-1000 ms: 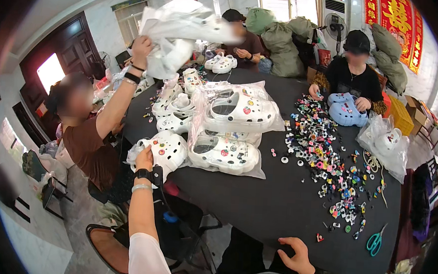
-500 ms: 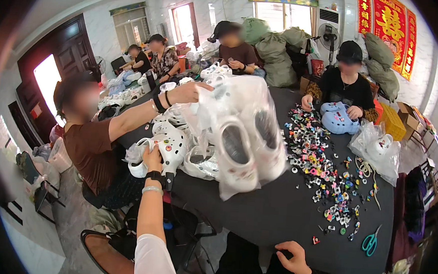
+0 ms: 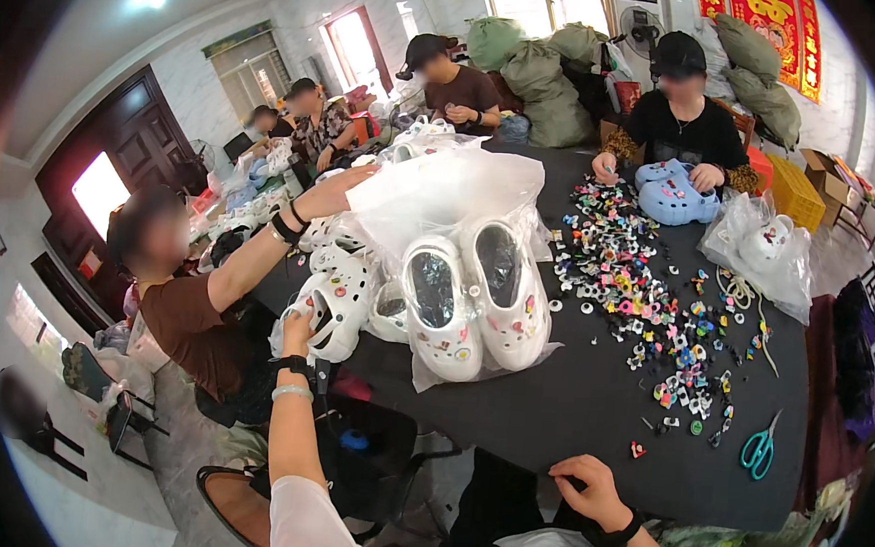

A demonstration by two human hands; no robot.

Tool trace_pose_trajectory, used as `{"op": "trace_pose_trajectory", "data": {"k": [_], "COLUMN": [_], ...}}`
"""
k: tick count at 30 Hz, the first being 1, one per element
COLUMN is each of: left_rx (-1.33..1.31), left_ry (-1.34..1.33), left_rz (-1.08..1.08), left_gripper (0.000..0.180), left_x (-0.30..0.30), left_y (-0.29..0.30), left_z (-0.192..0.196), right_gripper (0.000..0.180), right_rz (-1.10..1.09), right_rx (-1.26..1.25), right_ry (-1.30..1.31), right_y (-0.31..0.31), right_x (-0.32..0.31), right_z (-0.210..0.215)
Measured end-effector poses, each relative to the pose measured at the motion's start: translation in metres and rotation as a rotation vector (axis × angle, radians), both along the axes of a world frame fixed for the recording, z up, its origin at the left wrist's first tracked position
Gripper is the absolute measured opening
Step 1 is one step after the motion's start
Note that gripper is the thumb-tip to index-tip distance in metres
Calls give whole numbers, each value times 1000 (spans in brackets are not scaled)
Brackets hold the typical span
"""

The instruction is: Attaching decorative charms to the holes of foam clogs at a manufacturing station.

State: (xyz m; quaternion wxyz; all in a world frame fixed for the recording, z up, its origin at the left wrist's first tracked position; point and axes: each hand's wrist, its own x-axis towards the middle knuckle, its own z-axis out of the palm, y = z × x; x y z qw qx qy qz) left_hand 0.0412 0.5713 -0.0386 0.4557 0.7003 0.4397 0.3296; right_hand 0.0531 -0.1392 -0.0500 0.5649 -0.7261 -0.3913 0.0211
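Note:
My left hand (image 3: 299,327) reaches out to the left side of the table, its fingers closed on a white clog (image 3: 340,298) with holes and small charms. My right hand (image 3: 590,486) lies at the table's near edge, holding nothing, with loosely bent fingers and the thumb apart. In front of me, a pair of white clogs with charms (image 3: 510,330) sits in a clear plastic bag (image 3: 453,189). A co-worker's hand (image 3: 358,180) on the left reaches to the top of that bag. More white clogs behind are partly hidden by it.
Loose colourful charms (image 3: 647,286) spread over the dark table (image 3: 548,431). Teal-handled scissors (image 3: 758,452) lie at the right, below a bagged white clog (image 3: 768,244) and a cord (image 3: 766,339). Across the table, a person handles blue clogs (image 3: 675,196). Several other people sit farther back.
The bagged clogs have come down and turned so their toes face me. The view has tilted somewhat. My left hand stays on the white clog; my right hand stays at the edge.

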Motion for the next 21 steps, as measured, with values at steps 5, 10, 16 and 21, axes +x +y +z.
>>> {"op": "trace_pose_trajectory", "data": {"k": [5,10,16,21], "left_rx": [507,637,616,622], "left_ry": [335,452,-45,142], "left_rz": [62,-25,-263,-395], "left_gripper": [40,49,55,43], "left_x": [32,34,32,22], "left_y": [-39,-55,-27,-31], "left_z": [7,19,-3,-6], "right_gripper": [13,12,13,13], "right_rz": [-69,-65,-62,-57], "right_rx": [-26,-24,-22,-19], "right_ry": [-49,-34,-34,-49], "right_y": [-1,0,0,0], "right_x": [4,1,1,2], "right_z": [-6,-3,-5,-4]}}
